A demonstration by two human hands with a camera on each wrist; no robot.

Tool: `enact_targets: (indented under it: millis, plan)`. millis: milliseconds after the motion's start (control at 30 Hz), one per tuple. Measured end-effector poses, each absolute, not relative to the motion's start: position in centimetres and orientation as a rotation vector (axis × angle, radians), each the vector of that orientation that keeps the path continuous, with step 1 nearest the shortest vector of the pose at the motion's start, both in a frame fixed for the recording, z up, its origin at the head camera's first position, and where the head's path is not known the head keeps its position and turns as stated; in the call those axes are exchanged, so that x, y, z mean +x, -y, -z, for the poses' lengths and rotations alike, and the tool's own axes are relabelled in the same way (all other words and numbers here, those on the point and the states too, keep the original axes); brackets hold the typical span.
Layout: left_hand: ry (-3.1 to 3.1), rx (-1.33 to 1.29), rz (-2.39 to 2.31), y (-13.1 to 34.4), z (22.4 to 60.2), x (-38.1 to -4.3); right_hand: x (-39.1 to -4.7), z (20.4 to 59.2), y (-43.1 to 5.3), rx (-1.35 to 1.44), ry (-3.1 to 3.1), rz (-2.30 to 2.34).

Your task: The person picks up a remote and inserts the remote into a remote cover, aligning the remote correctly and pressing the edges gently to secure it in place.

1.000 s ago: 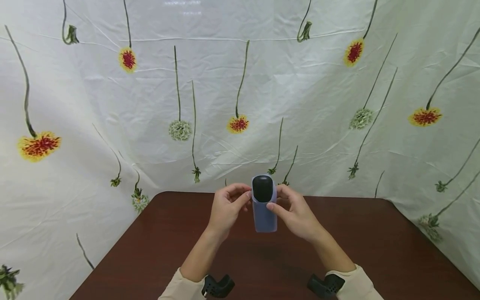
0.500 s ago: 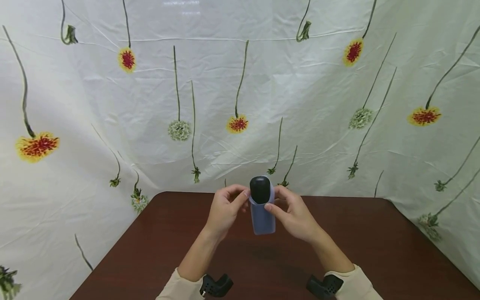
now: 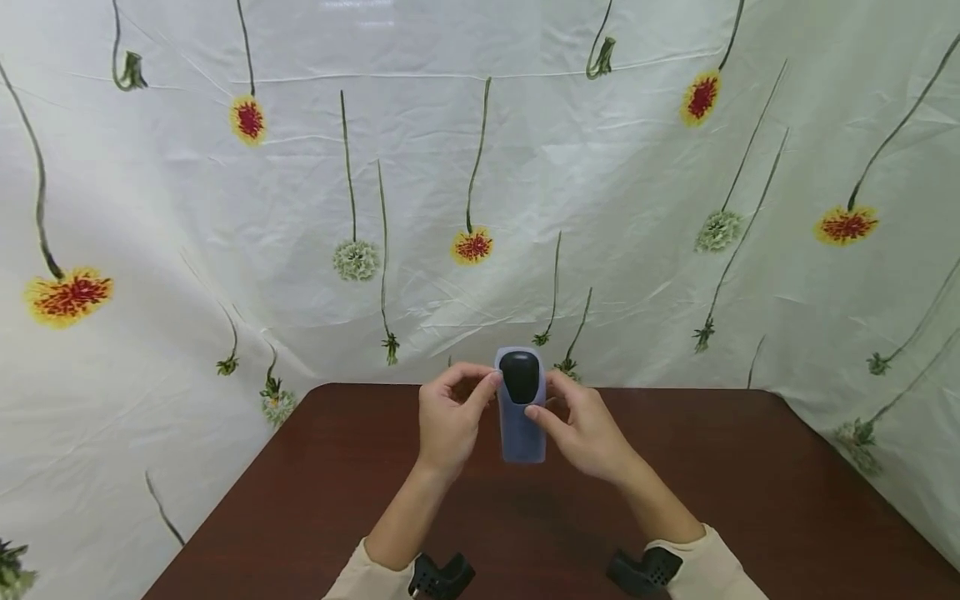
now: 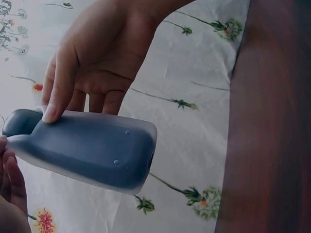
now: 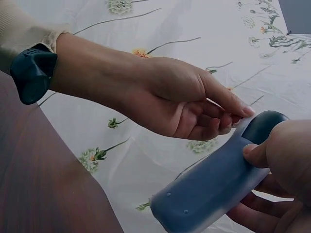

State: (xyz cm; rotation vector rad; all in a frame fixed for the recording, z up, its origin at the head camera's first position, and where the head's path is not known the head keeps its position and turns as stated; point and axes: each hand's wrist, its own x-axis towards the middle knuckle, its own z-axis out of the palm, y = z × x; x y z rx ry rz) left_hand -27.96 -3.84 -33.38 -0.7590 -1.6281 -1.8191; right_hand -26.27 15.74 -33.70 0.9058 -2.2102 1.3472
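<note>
Head: left fingers (image 3: 483, 393) and right fingers (image 3: 546, 418) grip edges of a case (image 3: 522, 437) (above tabletop (image 3: 720, 467)).

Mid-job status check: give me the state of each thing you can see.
Blue sleeve: held up off the table, roughly upright.
Dark object: inside the sleeve, one end exposed.
Left hand: pinching the sleeve's edge.
Right hand: gripping the sleeve, thumb on front.
Floral cloth: hanging, creased.
</note>
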Motion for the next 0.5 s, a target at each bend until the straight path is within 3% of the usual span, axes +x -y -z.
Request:
enact_targets:
  millis: [500]
  plan:
    - [1.743, -0.862, 2.058, 4.68, 33.74, -28.52, -26.16, 33.68, -15.47, 0.895, 2.175, -1.467]
